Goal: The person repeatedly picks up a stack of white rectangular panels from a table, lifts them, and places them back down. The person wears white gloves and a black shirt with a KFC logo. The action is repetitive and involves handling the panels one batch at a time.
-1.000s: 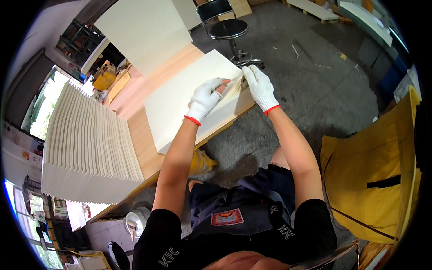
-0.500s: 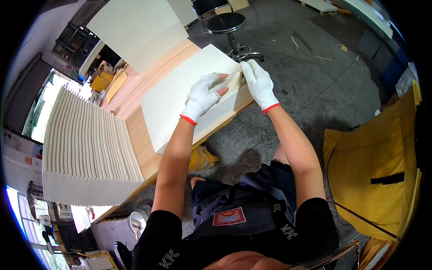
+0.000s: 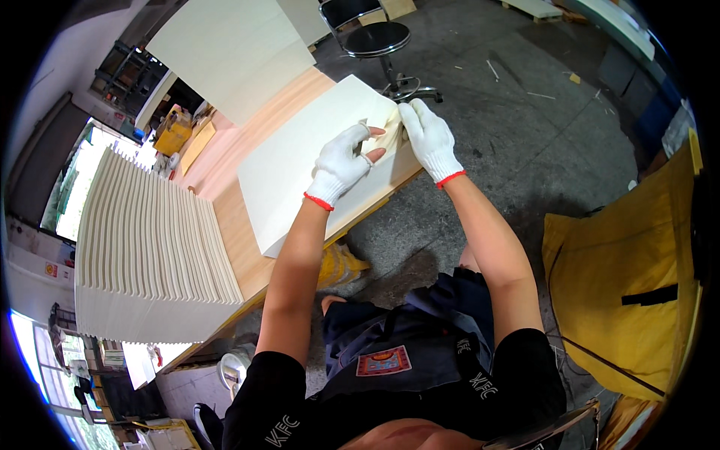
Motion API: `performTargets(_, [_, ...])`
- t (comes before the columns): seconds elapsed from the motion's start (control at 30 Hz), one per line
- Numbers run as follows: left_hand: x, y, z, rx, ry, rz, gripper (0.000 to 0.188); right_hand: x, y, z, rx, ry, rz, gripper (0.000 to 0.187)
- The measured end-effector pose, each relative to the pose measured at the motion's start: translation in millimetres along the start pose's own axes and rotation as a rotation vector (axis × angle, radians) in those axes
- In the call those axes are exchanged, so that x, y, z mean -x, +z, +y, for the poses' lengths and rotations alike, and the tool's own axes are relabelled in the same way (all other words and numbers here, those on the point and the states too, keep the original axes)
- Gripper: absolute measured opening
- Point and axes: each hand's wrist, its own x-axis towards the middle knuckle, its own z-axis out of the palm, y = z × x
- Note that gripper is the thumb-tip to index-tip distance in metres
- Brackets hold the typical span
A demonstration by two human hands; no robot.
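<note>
A thick stack of large cream-white paper sheets (image 3: 300,157) lies on the wooden table, its right corner bent up and fanned into thin layers. My right hand (image 3: 429,139), in a white knit glove with a red cuff, grips that fanned corner, fingers together at its outer side. Just left of the bend, my left hand (image 3: 343,161) is over the top sheets in a matching glove. Its bare thumb and a bare fingertip point at the fanned layers with a gap between them. Whether they touch the sheets is hard to tell.
To the left on the wooden table (image 3: 238,251) stands a tall pile of sheets in wavy layers (image 3: 150,247). Another pale stack (image 3: 232,56) is at the far end. Beyond are a black stool (image 3: 377,37) and a yellow box (image 3: 172,131). A yellow cloth cover (image 3: 615,292) hangs at right.
My left hand's fingertips have shifted slightly nearer to me beside the fanned corner. The right hand keeps its place on the sheets.
</note>
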Motion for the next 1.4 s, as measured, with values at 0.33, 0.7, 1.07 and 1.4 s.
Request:
performTargets(0.33, [0.9,0.5,-3.1,0.104,0.031,0.048,0.031,1.5,-1.9,-2.2,-0.029,0.037,-0.012,0.047])
performTargets(0.7, [0.6,0.0,-0.6,-0.05,0.048,0.032,0.033,-0.6,3.4,1.2,-0.009,0.013,0.029,0.046])
performTargets(1.07, [-0.3,-0.9,-3.1,-0.047,0.021,0.014,0.034,0.7,1.8,-0.5,-0.018,0.019,0.001,0.048])
performTargets(1.4, [-0.2,-0.1,-2.9,-0.046,0.107,0.045,0.031,1.6,1.8,-1.5,-0.001,0.006,0.016,0.052])
